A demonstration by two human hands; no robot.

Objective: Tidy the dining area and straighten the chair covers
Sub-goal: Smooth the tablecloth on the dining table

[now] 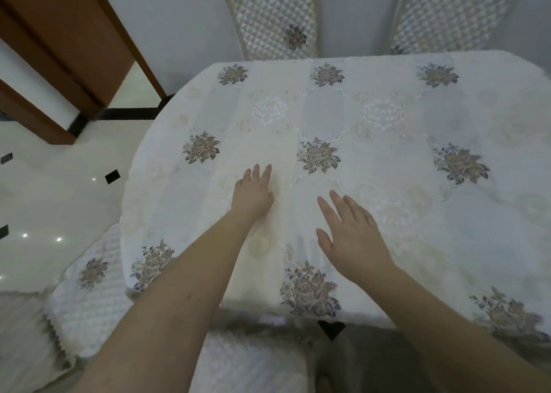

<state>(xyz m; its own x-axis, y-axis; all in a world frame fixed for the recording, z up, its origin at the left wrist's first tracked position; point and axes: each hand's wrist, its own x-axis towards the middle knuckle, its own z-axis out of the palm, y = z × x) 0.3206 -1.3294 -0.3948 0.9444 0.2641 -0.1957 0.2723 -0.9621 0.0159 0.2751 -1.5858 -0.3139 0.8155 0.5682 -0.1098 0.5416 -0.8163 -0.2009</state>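
A white embroidered tablecloth [387,154] with grey-brown flower motifs covers the dining table. My left hand [253,192] lies flat on the cloth near its middle, fingers straight. My right hand [351,234] lies flat on the cloth a little nearer the front edge, fingers spread. Neither hand holds anything. A quilted chair cover [89,276] with a flower motif sits on the seat at the table's left front corner. Two chair backs with quilted covers stand at the far side, one [274,19] in the middle and one [453,10] to the right.
A glossy white tiled floor [44,198] with small black diamonds lies to the left. A brown wooden door frame [68,34] stands at the far left. Another quilted seat [253,363] is just below the table's front edge.
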